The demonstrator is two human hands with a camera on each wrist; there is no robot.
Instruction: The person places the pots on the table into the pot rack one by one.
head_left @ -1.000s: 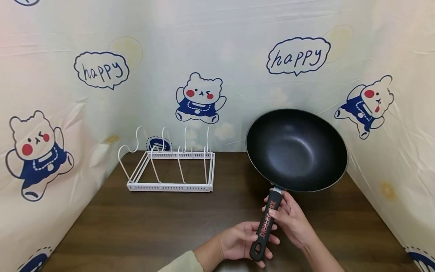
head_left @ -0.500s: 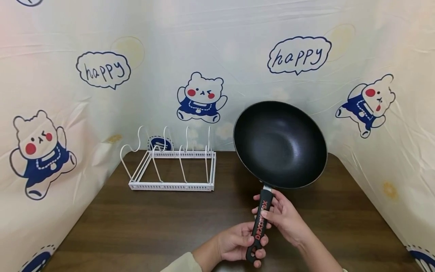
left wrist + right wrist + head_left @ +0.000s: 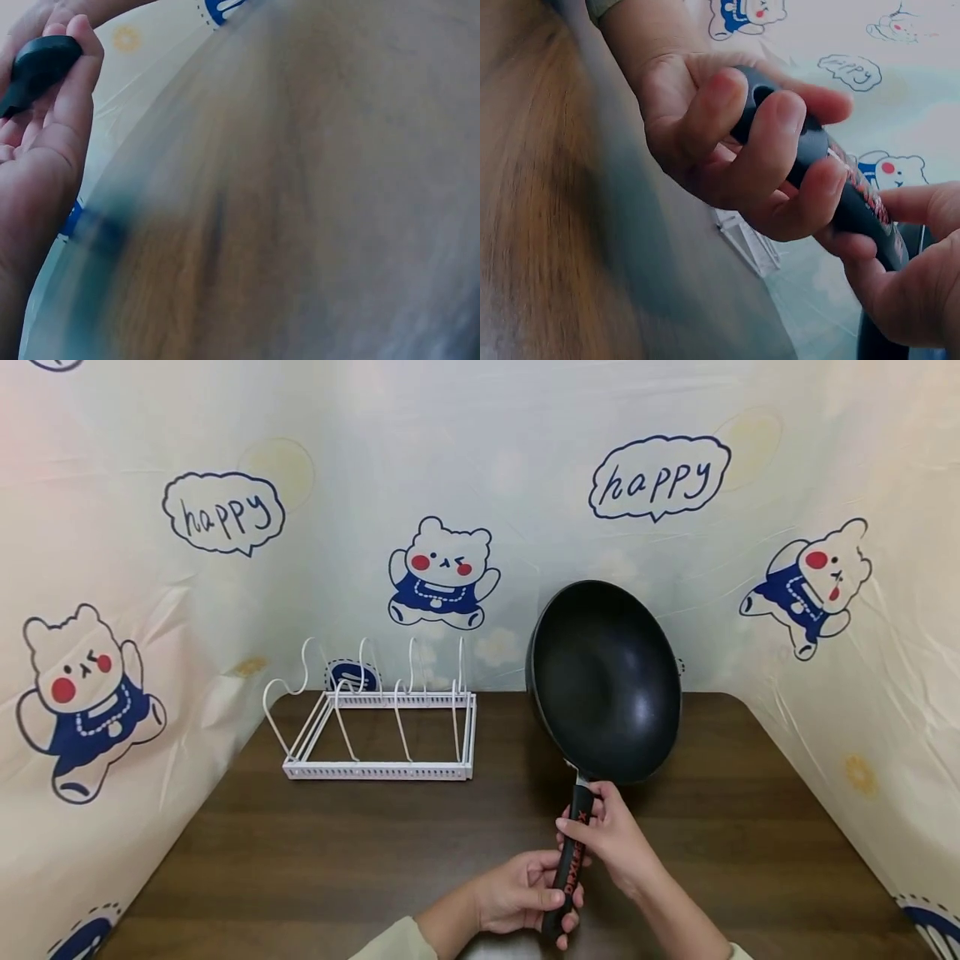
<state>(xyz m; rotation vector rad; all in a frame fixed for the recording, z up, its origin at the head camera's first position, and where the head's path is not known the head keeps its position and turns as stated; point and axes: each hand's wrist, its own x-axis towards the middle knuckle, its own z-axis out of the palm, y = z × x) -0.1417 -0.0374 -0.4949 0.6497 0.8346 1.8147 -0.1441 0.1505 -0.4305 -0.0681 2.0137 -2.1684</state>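
Observation:
A black wok [image 3: 607, 681] is held up above the right part of the table, tilted so that its hollow faces me and turned partly to the right. My right hand [image 3: 611, 839] grips the upper part of its black handle [image 3: 573, 860], close to the metal collar, with the thumb across the front. Lower down, my left hand [image 3: 521, 893] holds the end of the handle, its fingers curled round from behind. In the right wrist view the left hand's fingers [image 3: 772, 142] wrap the handle end, which has a hanging hole. The left wrist view shows the handle tip [image 3: 45, 64] in the hand.
A white rack [image 3: 378, 771] with several upright wire dividers stands at the back left of the brown wooden table [image 3: 315, 860]. Behind and beside the table hangs a pale curtain [image 3: 525, 460] printed with bears and the word happy.
The wok has moved left and turned about its handle, so its opening looks narrower now. My left hand has closed its fingers round the handle end, and my right hand has moved left with it.

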